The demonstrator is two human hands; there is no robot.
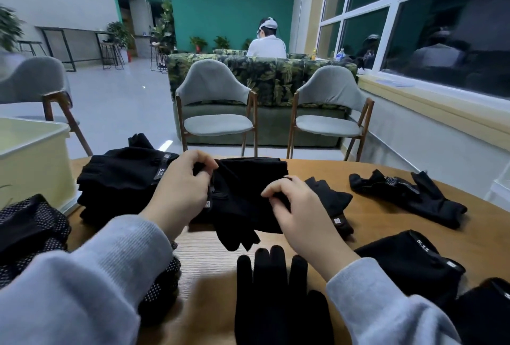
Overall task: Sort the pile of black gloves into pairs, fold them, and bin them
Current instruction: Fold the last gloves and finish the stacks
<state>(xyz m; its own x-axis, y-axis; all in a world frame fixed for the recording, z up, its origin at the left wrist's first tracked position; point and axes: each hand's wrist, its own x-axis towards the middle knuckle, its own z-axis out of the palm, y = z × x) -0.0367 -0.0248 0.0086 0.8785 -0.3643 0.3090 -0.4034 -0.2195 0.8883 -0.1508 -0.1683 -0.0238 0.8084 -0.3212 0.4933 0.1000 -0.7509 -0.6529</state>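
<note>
While I sit at the round wooden table (pixel 317 168), a pale yellow bin (pixel 33 162) stands at its far left edge, beside a stack of black gloves (pixel 121 179) with a 5.11 tag. At the middle, my left hand (pixel 179 193) and my right hand (pixel 292 206) both pinch the black glove pair (pixel 242 195) between curled fingers, lifting it just off the wood. A flat black glove (pixel 273 289) lies near me, a dotted-palm glove (pixel 408 195) sprawls far right, and a tagged folded glove (pixel 408 264) sits near right.
</note>
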